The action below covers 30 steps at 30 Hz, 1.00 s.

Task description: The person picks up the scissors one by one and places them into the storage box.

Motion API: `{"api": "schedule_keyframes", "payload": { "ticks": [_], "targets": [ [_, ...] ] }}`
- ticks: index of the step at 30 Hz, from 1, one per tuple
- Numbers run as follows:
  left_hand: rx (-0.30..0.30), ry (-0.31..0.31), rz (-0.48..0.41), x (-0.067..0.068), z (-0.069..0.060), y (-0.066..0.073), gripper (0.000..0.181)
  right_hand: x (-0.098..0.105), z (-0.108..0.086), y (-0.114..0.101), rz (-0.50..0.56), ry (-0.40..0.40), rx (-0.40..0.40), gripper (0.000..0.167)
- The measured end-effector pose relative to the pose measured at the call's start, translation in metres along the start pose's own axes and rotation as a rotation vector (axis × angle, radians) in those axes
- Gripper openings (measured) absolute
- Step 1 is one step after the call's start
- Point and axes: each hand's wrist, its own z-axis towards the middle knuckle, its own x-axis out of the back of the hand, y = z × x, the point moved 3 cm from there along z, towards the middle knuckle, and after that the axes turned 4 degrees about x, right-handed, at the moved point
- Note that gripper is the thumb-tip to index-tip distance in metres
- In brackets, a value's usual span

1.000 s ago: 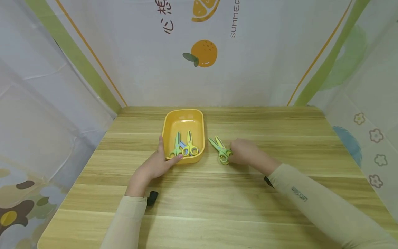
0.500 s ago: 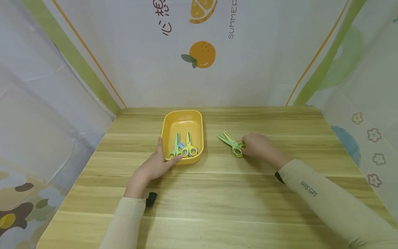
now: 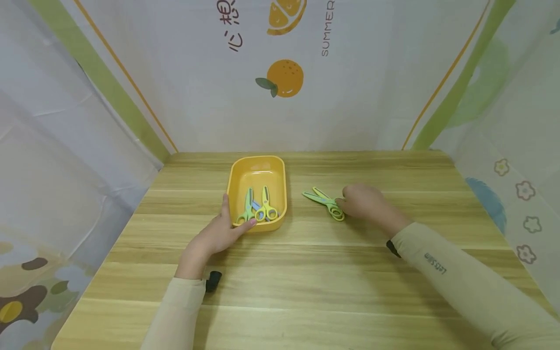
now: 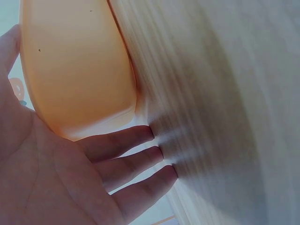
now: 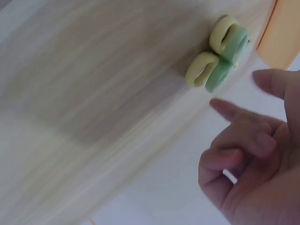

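Observation:
My left hand [image 3: 214, 233] rests at the near left corner of the yellow tray [image 3: 258, 178], thumb along the rim; its fingers extend beside the tray wall [image 4: 79, 61] in the left wrist view. Inside lie green scissors [image 3: 249, 198] and yellow scissors [image 3: 265, 196], with a blue item [image 3: 257, 207] partly hidden beneath. Right of the tray, green scissors [image 3: 314, 197] and yellow scissors [image 3: 320, 192] lie crossed on the table. My right hand [image 3: 364, 201] is by their handles [image 5: 218, 76]; the right wrist view shows thumb and index finger apart, not touching them, other fingers bent.
The wooden table [image 3: 288, 282] has a printed white curtain [image 3: 350, 107] behind it and more printed cloth along both sides. A black strap piece [image 3: 213, 281] shows at my left wrist.
The crossed scissors moved right with my right hand, then turned slightly, their tips shifting a little left. My right thumb and index finger now stand off the handles. My left hand stays at the tray.

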Motion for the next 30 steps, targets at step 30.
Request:
{"api": "schedule_keyframes", "payload": {
  "ticks": [30],
  "targets": [
    [0.005, 0.001, 0.006, -0.001, 0.000, -0.001, 0.129, -0.012, 0.003, -0.016, -0.078, 0.147, -0.044, 0.055]
  ]
}}
